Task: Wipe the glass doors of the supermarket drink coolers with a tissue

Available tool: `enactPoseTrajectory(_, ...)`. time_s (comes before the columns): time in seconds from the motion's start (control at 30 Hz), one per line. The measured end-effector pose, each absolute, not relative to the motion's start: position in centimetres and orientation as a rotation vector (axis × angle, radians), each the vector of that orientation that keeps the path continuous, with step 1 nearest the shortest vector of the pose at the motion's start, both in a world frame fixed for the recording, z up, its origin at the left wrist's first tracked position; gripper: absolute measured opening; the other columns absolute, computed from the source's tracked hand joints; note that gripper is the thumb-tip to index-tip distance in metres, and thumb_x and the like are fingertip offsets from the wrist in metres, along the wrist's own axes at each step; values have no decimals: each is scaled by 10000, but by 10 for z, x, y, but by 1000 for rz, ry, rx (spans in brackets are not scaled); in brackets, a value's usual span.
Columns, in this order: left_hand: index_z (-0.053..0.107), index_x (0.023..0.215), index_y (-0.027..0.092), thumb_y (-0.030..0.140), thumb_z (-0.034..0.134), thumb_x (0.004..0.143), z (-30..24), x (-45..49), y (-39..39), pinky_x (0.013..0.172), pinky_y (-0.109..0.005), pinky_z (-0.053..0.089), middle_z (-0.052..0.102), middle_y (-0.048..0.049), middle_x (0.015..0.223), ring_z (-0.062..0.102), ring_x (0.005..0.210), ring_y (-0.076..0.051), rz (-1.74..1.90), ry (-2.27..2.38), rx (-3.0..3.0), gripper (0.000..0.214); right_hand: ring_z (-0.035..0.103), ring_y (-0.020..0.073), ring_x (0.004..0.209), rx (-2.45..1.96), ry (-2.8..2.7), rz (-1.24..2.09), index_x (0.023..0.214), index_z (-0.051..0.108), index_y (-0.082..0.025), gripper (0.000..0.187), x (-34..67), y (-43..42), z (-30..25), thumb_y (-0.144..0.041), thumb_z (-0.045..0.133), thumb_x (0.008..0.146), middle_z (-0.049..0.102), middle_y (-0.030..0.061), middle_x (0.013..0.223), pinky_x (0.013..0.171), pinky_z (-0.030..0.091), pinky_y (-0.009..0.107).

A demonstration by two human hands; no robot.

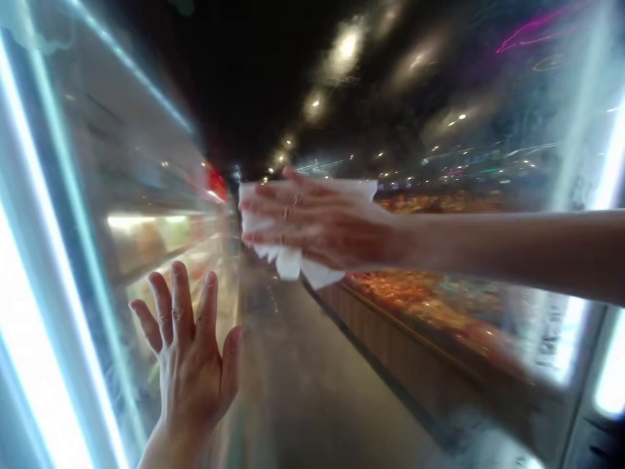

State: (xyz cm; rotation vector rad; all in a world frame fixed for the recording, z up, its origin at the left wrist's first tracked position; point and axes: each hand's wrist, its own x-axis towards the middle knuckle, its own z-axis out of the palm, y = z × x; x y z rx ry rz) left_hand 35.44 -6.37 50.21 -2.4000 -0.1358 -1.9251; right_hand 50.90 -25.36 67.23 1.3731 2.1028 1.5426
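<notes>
One white cloth (pixel 293 260) is pressed flat against the glass door (pixel 303 365), at mid-height near the centre of my view. My right hand (pixel 317 225) lies on top of it, four fingers stretched out and spread, palm bearing down; the grip is flat and open rather than closed round the fabric. My left hand (pixel 188 352) is placed lower and to the left, five fingers splayed, palm against the same glass, holding nothing. I count two bright vertical light strips (pixel 29 306), one along each edge. The reflections are blurred.
</notes>
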Motion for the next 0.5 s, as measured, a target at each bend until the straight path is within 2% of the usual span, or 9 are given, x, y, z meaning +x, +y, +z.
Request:
enactPoseTrajectory(0.1,51,1645,326,294,481,994,509,361,-73,1256,-692,-51,-47,-35,1744,-79,1599,-357,-1914,-85,-2400,781,116,240,1596,1599,1994,1746,1556,405,-256,504,524,-280,674,-237,456,1055,272,52,1700,1297,109,607)
enactPoseTrajectory(0.2,51,1646,319,253,482,987,517,368,-84,1274,-644,-67,-61,-19,1744,-83,1602,-338,-1891,-23,-2364,790,178,211,1589,1448,2080,1499,1524,467,-307,514,533,-300,659,-364,562,1022,358,29,1666,1314,141,530)
enactPoseTrajectory(0.27,72,1645,326,238,488,982,522,374,-92,1281,-613,-77,-51,-8,1747,-71,1605,-328,-1890,22,-2315,788,217,208,1583,1410,2076,1440,1511,484,-333,520,539,-310,653,-412,584,1007,378,19,1658,1313,148,532)
enactPoseTrajectory(0.4,123,1635,370,267,518,974,531,386,-114,1276,-628,-81,-20,11,1748,-36,1605,-347,-1918,74,-2248,777,143,305,1600,1771,1784,1805,1529,472,-322,552,553,-330,655,-256,572,991,230,61,1716,1276,91,668)
enactPoseTrajectory(0.43,128,1633,379,270,524,973,533,389,-120,1276,-635,-75,-17,16,1747,-30,1604,-352,-1915,59,-2263,777,129,314,1601,1782,1765,1835,1528,476,-327,557,556,-334,654,-240,568,985,217,65,1719,1272,95,675)
enactPoseTrajectory(0.5,130,1628,400,267,536,972,538,393,-131,1279,-640,-69,-13,33,1745,-22,1603,-356,-1894,27,-2306,782,133,276,1603,1657,1853,1747,1516,485,-363,546,564,-344,651,-256,563,987,266,47,1706,1287,131,629)
